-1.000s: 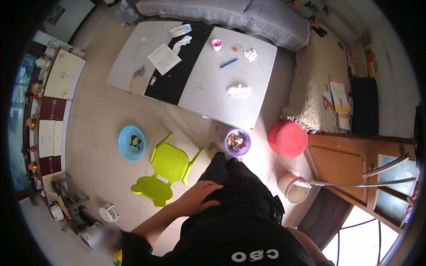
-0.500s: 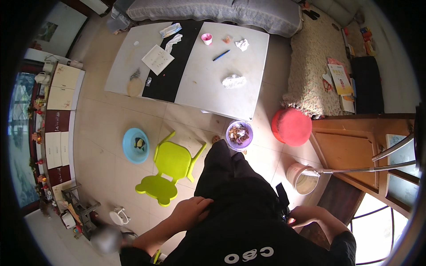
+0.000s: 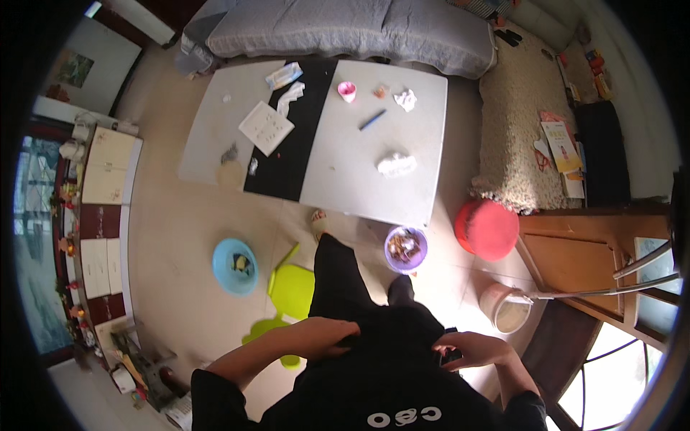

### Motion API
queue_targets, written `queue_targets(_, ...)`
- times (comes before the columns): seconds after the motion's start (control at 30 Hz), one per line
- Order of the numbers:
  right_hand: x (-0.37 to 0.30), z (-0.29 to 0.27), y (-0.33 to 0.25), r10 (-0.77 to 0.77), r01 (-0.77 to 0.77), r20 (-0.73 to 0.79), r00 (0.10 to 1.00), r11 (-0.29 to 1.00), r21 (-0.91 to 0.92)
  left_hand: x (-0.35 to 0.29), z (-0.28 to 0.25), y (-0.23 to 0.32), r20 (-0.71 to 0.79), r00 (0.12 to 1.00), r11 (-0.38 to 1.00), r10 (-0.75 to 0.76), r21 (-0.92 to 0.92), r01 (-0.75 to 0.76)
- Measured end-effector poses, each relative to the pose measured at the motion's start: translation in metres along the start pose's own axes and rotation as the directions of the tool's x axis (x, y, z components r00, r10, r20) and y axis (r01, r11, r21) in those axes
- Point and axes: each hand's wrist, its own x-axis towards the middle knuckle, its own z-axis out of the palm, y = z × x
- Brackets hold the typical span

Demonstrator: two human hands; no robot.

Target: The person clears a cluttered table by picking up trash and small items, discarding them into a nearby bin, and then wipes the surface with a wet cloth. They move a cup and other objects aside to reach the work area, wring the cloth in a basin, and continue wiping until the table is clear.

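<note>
My left hand [image 3: 332, 337] rests against the front of my black clothing [image 3: 388, 366] at the waist. Its fingers are curled in, and the tips are partly hidden against the cloth. At my right hip, the thumb and fingers of my right hand [image 3: 474, 350] are bent around a small dark thing [image 3: 450, 355], too dark to make out. Ahead of my legs is a purple basin [image 3: 389, 256] holding mixed scraps. One foot [image 3: 319, 219] is forward by the table's near edge.
A grey-and-black table [image 3: 374, 169] stands ahead with papers, a pink cup [image 3: 347, 91] and a blue pen [image 3: 373, 120]. To the left are a blue basin [image 3: 226, 276] and green chair [image 3: 293, 289]. A red stool [image 3: 489, 231] and a bucket with a mop [image 3: 507, 312] stand right.
One leg has stepped forward past the purple basin. Both hands have come closer in at the waist and hip. The room has shifted slightly down and right in view.
</note>
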Motion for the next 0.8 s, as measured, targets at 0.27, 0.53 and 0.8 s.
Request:
queue_targets(0.27,0.248,-0.134,0.000,0.100,-0.138,-0.808,0.580,0.990,0.023,0.022,-0.135,-0.186,-0.494,0.860,0.950,0.130,0.310,0.034)
queue_targets(0.53,0.427,-0.248,0.115,0.191,-0.460,-0.980,0.052,0.876,0.146,0.028,-0.189,-0.284,-0.590,0.807,0.999,-0.019,0.018,0.037)
queue_targets(0.8,0.504,-0.208,0.159,-0.019,-0.228,-0.950,0.312,0.969,-0.094,0.117,-0.162,-0.369,-0.597,0.802,1.000,0.023,0.018,-0.015)
